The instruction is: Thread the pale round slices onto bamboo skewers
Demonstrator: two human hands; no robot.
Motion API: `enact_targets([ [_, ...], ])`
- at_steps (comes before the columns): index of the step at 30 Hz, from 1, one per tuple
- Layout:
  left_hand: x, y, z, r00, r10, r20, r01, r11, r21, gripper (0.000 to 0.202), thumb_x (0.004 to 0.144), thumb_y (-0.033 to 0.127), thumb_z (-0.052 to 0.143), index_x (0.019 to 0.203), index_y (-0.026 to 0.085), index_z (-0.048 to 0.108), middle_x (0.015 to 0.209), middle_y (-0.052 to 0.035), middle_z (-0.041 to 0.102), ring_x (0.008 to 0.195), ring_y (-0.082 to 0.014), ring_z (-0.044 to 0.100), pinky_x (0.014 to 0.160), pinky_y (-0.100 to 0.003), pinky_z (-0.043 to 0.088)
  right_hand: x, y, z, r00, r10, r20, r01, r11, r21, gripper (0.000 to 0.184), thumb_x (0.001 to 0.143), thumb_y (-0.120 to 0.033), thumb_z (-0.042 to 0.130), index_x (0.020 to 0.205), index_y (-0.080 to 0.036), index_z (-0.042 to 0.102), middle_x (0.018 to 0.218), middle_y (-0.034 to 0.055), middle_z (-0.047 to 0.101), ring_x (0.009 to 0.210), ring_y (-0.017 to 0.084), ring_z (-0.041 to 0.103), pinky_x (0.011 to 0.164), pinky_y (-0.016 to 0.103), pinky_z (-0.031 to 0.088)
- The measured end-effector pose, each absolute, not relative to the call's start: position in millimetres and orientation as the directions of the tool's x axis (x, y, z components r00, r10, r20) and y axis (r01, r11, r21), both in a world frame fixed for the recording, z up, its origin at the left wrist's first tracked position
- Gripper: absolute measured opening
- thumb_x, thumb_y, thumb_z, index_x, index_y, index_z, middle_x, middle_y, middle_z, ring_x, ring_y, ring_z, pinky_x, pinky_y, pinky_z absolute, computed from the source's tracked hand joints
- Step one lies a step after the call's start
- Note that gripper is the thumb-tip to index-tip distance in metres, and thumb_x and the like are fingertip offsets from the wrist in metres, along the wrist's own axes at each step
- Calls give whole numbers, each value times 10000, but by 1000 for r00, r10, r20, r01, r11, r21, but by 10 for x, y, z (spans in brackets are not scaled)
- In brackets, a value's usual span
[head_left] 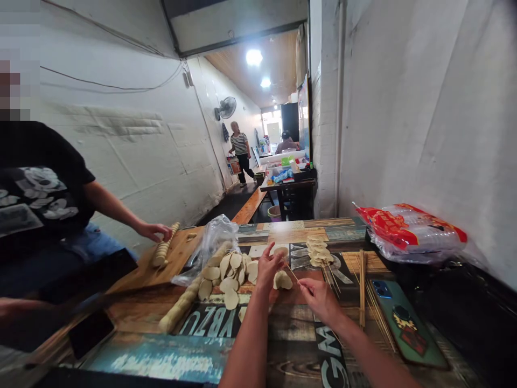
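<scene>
Lower edge: patterned bench, planks painted with letters. Green-backed phone lies face down at lower right; loose thin sticks bundled just to its left.

Lower center: right hand, grip pinching one thin skewer between thumb and forefinger, skewer slanting up and left. Left hand meets it, grip pinching a round pale slice at the skewer's far end. Whether the tip has pierced the slice, cannot tell.

A few flat slices on the bench just below the hands. Left of center, a loose heap of slices beside a long pale roll. Right of center, a group of skewered slices.

Beyond the heap, crumpled clear bag. Left, a co-worker's hand touches a scored roll on a wooden board. Red-printed plastic package at right.

Upper center, far back: person in stripes; wall fan above.
</scene>
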State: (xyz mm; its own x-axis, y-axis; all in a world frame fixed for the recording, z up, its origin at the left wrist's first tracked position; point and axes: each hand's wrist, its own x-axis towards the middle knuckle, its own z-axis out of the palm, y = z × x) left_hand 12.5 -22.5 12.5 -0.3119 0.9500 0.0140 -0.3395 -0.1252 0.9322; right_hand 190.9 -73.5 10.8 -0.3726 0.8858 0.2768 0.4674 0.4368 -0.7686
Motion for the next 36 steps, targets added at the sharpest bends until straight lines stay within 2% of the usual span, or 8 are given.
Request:
enact_targets([
  [3, 122, -223, 109, -308, 947, 90, -276, -180, 944, 876, 591, 386, 848, 1361, 148, 504, 657, 26, 615, 606, -110, 607, 619, -222, 488, 1900, -737, 98, -372, 885, 280, 472, 440, -764, 345, 872, -237, 427, 938, -177, 760, 880, 77, 772, 791, 209, 702, 700, 277, 501],
  [8, 120, -200, 89, -293, 947, 129, -228, -200, 953, 820, 644, 364, 802, 1378, 160, 500, 610, 43, 594, 616, -114, 601, 639, -220, 489, 1893, -750, 113, -352, 897, 266, 485, 418, -768, 347, 875, -245, 421, 947, -172, 752, 881, 81, 769, 800, 212, 702, 708, 278, 498],
  [13, 166, -208, 115, -298, 946, 131, -271, -215, 938, 806, 652, 354, 787, 1379, 168, 495, 720, -2, 674, 688, -141, 656, 720, -270, 526, 1893, -755, 136, -352, 893, 280, 484, 430, -763, 355, 873, -239, 406, 938, -160, 746, 861, 83, 764, 778, 208, 699, 693, 275, 494],
  [23, 277, -201, 124, -363, 914, 180, -248, -281, 927, 697, 684, 297, 763, 1333, 184, 534, 854, -28, 711, 804, -172, 692, 783, -303, 545, 1875, -764, 151, -356, 886, 298, 500, 450, -740, 347, 886, -224, 404, 945, -166, 741, 857, 82, 762, 773, 205, 698, 694, 273, 490],
  [26, 293, -191, 118, -399, 905, 146, -309, -283, 908, 701, 660, 299, 791, 1308, 197, 545, 904, -44, 705, 811, -179, 691, 780, -318, 551, 1874, -760, 141, -356, 885, 301, 501, 452, -738, 355, 889, -224, 401, 964, -169, 743, 896, 89, 766, 809, 210, 704, 724, 279, 499],
  [29, 255, -175, 93, -403, 914, 40, -383, -208, 900, 636, 666, 365, 791, 1236, 176, 583, 883, -62, 694, 778, -189, 691, 735, -331, 555, 1876, -757, 130, -358, 887, 293, 503, 447, -739, 357, 889, -227, 407, 986, -166, 745, 926, 95, 768, 839, 222, 708, 737, 288, 505],
  [32, 170, -158, 61, -422, 906, -32, -404, -156, 902, 540, 649, 401, 795, 1096, 147, 630, 854, -69, 690, 732, -165, 674, 691, -299, 540, 1877, -763, 128, -369, 880, 300, 510, 461, -726, 354, 895, -231, 411, 978, -178, 751, 906, 86, 771, 814, 215, 709, 709, 276, 502],
  [36, 62, -143, 43, -429, 900, -75, -449, -140, 883, 448, 588, 349, 834, 918, 141, 615, 739, -30, 662, 667, -137, 649, 668, -276, 524, 1874, -774, 121, -363, 875, 319, 499, 472, -727, 325, 899, -248, 446, 961, -199, 762, 883, 72, 775, 783, 202, 709, 699, 260, 500],
])
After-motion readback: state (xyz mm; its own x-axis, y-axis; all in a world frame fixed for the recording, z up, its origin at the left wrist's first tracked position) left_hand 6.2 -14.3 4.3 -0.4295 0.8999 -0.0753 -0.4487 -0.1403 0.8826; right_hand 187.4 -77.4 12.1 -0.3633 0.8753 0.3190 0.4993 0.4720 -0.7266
